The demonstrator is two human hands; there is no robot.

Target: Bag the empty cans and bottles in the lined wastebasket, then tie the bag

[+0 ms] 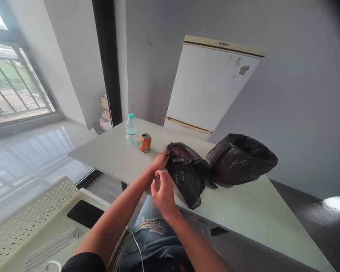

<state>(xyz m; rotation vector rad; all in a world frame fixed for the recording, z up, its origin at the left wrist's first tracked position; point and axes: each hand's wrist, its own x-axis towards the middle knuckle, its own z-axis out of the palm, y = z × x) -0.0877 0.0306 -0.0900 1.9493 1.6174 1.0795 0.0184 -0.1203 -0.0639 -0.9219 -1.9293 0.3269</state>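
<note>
A crumpled black plastic bag (187,177) lies across the near edge of the table, with a reddish patch showing dimly through its upper left part. My left hand (159,161) grips this bag at its left edge; the fingertips are partly hidden against the plastic. Just in front of the bag, closer to me, hovers my right hand (164,192). Its fingers are loosely bent, thumb and forefinger apart, and I see nothing in it. Touching the first bag on the right is another black plastic bag (238,166), puffed out, with its mouth spread wide.
Left of my hands stand an orange drink can (145,143) and a clear bottle (131,130) with a teal cap, both upright on the pale table (110,151). A white fridge (206,87) is behind. At lower left, a black phone (85,214) lies on a cream surface beside a perforated panel.
</note>
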